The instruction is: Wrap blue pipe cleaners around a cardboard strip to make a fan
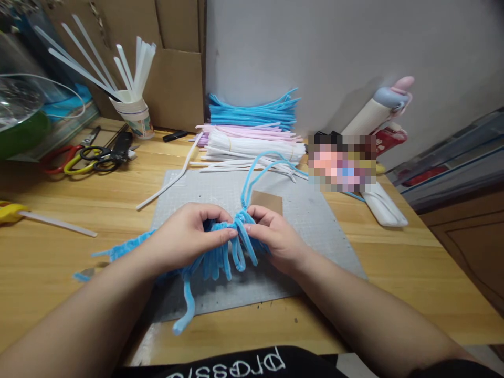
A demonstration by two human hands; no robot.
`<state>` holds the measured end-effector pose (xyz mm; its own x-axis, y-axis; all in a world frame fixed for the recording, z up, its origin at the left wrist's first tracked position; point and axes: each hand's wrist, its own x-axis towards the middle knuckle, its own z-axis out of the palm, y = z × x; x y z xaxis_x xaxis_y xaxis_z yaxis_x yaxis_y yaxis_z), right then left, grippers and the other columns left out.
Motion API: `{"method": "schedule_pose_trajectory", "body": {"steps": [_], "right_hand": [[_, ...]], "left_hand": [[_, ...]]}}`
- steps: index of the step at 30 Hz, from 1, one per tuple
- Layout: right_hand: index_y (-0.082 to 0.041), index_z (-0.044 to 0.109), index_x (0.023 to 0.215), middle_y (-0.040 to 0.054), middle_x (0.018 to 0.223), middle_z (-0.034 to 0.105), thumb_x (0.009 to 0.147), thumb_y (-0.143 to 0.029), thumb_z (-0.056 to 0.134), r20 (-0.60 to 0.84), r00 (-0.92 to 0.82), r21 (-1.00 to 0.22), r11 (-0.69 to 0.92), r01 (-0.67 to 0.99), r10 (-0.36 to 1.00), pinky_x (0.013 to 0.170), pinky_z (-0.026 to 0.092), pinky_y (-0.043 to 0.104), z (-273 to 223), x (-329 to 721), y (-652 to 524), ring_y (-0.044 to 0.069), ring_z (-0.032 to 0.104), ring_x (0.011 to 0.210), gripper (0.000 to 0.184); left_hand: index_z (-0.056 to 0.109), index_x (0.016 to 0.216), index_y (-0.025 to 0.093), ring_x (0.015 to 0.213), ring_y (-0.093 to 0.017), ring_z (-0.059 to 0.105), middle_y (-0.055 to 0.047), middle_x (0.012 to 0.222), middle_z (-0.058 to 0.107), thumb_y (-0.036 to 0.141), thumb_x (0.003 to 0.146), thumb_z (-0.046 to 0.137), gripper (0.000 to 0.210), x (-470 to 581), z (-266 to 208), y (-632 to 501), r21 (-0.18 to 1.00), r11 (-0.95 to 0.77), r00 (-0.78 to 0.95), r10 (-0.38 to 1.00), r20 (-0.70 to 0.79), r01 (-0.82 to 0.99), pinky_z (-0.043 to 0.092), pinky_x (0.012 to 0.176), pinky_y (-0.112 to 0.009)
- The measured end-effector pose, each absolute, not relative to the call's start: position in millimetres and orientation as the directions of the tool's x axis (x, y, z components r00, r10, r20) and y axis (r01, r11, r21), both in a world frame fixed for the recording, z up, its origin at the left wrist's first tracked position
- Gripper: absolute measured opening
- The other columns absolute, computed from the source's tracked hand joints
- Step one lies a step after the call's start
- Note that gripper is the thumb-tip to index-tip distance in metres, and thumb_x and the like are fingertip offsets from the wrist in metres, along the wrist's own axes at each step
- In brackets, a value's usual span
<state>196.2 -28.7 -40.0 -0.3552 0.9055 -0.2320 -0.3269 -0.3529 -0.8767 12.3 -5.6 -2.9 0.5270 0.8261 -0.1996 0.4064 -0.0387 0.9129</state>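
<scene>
Between my two hands is a chain of looped blue pipe cleaners (pixel 214 262), its loops hanging down in a row. My left hand (pixel 192 231) pinches it from the left, thumb and index finger closed. From the right, my right hand (pixel 275 236) pinches the end loops, close to the left fingertips. Two long blue strands rise from that spot, arch over and run right. One thicker blue piece dangles below my left wrist. The chain's far end lies on the left, partly hidden by my left forearm. Underneath is a grey cutting mat (pixel 323 247).
Bundles of blue (pixel 254 113), pink and white pipe cleaners (pixel 252 147) lie at the back. Left are scissors (pixel 94 157), a paper cup (pixel 136 118) of white sticks and a yellow glue gun (pixel 11 212). A white bottle (pixel 366 113) leans at the right wall; a brown card (pixel 268 202) lies on the mat.
</scene>
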Motion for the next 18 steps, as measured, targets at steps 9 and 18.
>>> {"method": "schedule_pose_trajectory", "body": {"steps": [9, 18], "right_hand": [[-0.025, 0.055, 0.096, 0.0031, 0.094, 0.056, 0.079, -0.02, 0.061, 0.625, -0.036, -0.721, 0.594, 0.357, 0.78, 0.084, 0.043, 0.034, -39, 207, -45, 0.018, 0.054, 0.089, 0.019], [-0.022, 0.059, 0.105, 0.0082, 0.095, 0.066, 0.09, -0.021, 0.049, 0.456, -0.444, -0.506, 0.635, 0.583, 0.771, 0.075, 0.046, 0.031, -47, 198, -47, 0.019, 0.061, 0.087, 0.019]], "left_hand": [[0.069, 0.081, 0.016, 0.057, -0.012, 0.059, 0.0, 0.07, 0.068, 0.037, 0.067, 0.073, 0.026, 7, -3, 1, 0.944, 0.203, 0.226, 0.938, -0.263, 0.259, 0.047, 0.052, -0.02], [0.067, 0.075, 0.016, 0.056, -0.012, 0.059, 0.002, 0.066, 0.066, 0.031, 0.063, 0.078, 0.022, -1, 0, 6, 0.968, 0.25, 0.205, 0.946, -0.252, 0.037, 0.049, 0.054, -0.021]]}}
